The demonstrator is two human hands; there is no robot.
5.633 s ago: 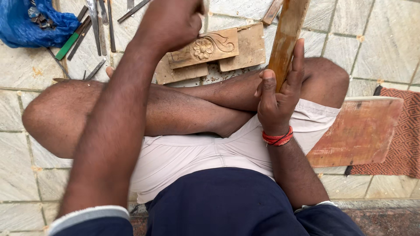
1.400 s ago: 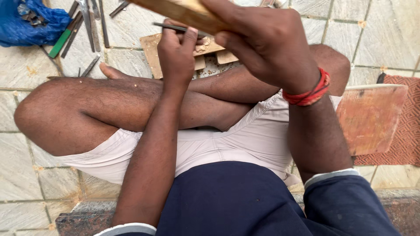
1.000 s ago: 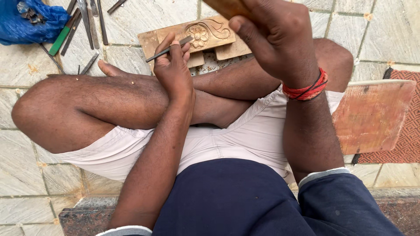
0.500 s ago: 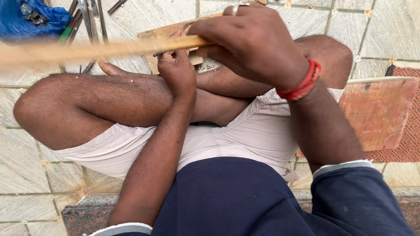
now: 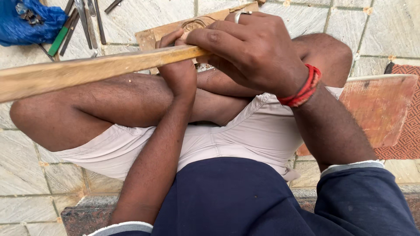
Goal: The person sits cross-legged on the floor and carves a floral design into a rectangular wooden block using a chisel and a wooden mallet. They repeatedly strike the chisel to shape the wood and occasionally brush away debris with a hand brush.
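Wooden stick (image 5: 87,70) swung lower, right hand (image 5: 253,52) gripping it, left hand (image 5: 177,65) fisted, contents hidden, above carved panel (image 5: 192,26)

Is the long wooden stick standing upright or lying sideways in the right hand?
Sideways. The wooden stick runs nearly level across the view, out to the left edge, with the right hand wrapped around its right end.

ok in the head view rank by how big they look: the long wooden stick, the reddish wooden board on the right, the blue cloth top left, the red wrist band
1. Long wooden stick, though it is nearest the camera, so this is unsure.
2. Reddish wooden board.
3. Blue cloth, cut off by the frame.
4. Red wrist band.
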